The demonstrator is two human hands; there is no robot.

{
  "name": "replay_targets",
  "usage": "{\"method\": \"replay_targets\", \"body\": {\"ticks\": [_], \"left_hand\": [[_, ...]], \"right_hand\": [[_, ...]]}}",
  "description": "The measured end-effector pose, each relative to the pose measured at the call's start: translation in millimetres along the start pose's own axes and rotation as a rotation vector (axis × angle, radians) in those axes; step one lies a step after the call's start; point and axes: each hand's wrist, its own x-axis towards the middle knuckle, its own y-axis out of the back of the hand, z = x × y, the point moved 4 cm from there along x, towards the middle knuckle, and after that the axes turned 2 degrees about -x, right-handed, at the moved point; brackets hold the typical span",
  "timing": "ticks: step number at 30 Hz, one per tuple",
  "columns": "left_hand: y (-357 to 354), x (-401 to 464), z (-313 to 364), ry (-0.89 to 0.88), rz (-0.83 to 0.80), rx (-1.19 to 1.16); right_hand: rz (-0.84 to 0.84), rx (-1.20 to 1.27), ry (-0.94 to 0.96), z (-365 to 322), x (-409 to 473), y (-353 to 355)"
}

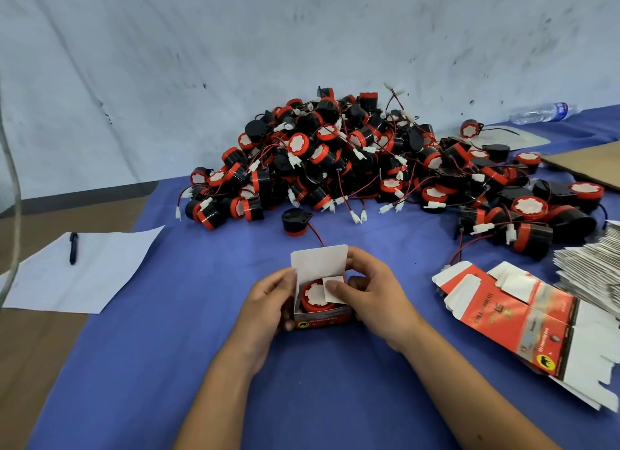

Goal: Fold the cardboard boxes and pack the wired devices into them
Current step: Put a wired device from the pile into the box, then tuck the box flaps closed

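Note:
A small red and white cardboard box stands on the blue cloth in front of me, its white top flap upright. Inside it sits a red and black wired device with a white face. My left hand grips the box's left side. My right hand holds the right side, and its thumb presses a white side flap down over the device. A big pile of the same wired devices lies behind. One loose device sits just beyond the box.
Flat unfolded red and white boxes lie at the right, with a stack of more behind them. A sheet of paper with a pen rests at the left. A water bottle and brown cardboard lie at the far right.

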Motion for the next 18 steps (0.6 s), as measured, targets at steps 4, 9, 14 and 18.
{"method": "replay_targets", "body": {"ticks": [4, 9, 14, 18], "left_hand": [[-6.4, -0.5, 3.4, -0.090, 0.008, 0.107], [-8.9, -3.6, 3.1, -0.180, 0.101, 0.145], [7.9, 2.0, -1.2, 0.037, -0.202, -0.148], [9.3, -4.9, 1.5, -0.123, -0.308, 0.082]], "right_hand": [[-0.060, 0.029, 0.021, -3.0, -1.8, -5.7], [-0.251, 0.041, -0.067, -6.5, -5.0, 6.9], [-0.231, -0.031, -0.046, -9.1, -7.4, 7.0], [-0.185, -0.267, 0.050, -8.2, -8.1, 5.6]]}}
